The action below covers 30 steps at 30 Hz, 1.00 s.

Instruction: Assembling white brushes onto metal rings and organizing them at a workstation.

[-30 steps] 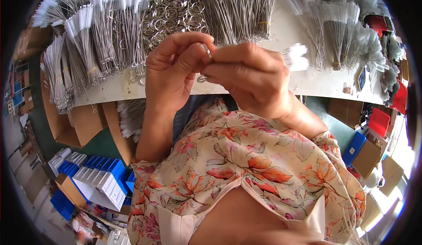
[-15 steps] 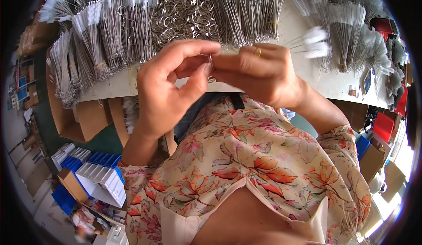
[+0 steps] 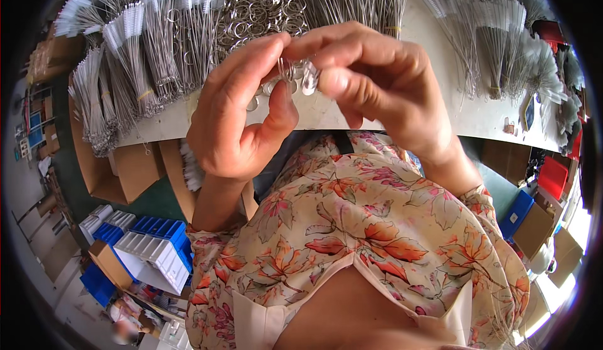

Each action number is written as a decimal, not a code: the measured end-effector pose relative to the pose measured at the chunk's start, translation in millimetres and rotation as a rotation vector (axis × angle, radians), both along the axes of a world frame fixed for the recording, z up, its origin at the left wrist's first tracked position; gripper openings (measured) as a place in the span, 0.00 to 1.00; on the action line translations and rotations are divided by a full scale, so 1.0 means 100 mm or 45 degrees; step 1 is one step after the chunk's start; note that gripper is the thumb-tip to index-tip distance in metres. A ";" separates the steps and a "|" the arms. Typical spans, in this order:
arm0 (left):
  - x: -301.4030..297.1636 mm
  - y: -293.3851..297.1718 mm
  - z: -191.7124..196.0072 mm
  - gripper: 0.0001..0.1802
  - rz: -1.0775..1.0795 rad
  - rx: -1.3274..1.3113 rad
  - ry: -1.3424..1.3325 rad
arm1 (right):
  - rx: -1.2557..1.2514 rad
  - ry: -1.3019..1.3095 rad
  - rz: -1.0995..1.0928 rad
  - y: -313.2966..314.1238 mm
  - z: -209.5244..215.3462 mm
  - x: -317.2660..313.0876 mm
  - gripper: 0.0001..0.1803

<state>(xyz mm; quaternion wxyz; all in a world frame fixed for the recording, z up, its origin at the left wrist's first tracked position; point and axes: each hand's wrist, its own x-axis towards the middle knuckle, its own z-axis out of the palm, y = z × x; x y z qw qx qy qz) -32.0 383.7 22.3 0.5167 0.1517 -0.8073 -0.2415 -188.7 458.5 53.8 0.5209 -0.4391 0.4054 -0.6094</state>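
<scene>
Metal split ring (image 3: 286, 68) pinched between the fingertips of the left hand (image 3: 242, 114) and right hand (image 3: 370, 80), held above the bench's (image 3: 477, 114) near edge; loose rings (image 3: 260, 4) and bundled wire brushes (image 3: 132, 48) lie behind.

Small workshop, bundled wire brushes (image 3: 157, 42), metal rings (image 3: 257, 7), cardboard boxes (image 3: 119, 168)
</scene>
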 end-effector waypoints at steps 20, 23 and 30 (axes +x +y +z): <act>-0.01 0.08 0.08 0.19 -0.150 0.426 0.246 | 0.228 -0.014 0.002 -0.07 0.03 0.01 0.08; -0.03 0.08 0.11 0.18 -0.052 0.313 0.152 | 0.277 -0.112 0.029 -0.08 0.03 0.05 0.09; -0.03 0.04 0.15 0.18 -0.046 0.346 0.034 | 0.265 0.025 0.074 -0.13 0.02 -0.08 0.09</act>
